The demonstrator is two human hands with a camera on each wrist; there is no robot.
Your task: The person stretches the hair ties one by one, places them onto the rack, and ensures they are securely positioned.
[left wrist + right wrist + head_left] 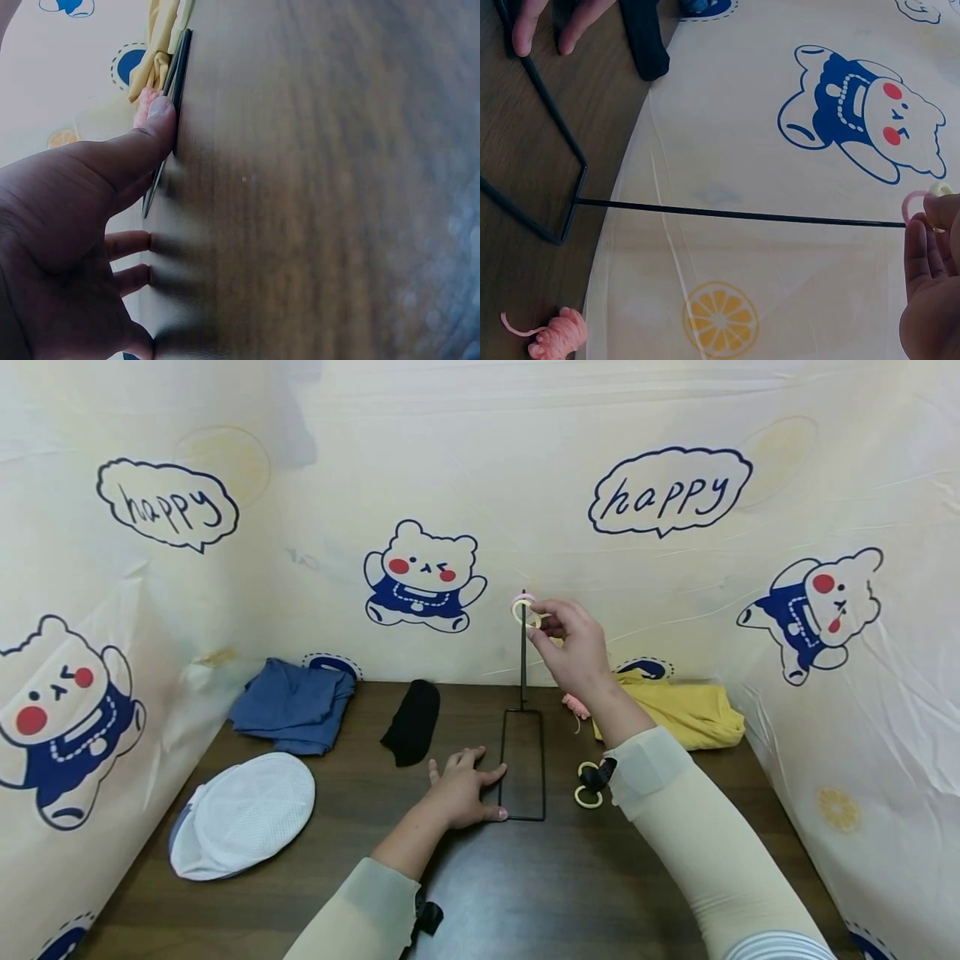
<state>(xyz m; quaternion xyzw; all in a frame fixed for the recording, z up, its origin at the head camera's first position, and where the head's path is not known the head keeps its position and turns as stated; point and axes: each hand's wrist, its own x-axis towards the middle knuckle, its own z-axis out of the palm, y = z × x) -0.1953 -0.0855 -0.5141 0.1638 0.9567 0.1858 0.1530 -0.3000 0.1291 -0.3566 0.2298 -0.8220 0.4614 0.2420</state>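
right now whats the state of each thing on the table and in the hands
right hand: pinching a hair ring at the rod's top
left hand: flat, pressing the stand base
stand rod: upright
yellow ring: lying on the table
white cap: lying flat

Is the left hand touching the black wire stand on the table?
Touching. In the left wrist view the thumb of the left hand presses against the stand's black wire base.
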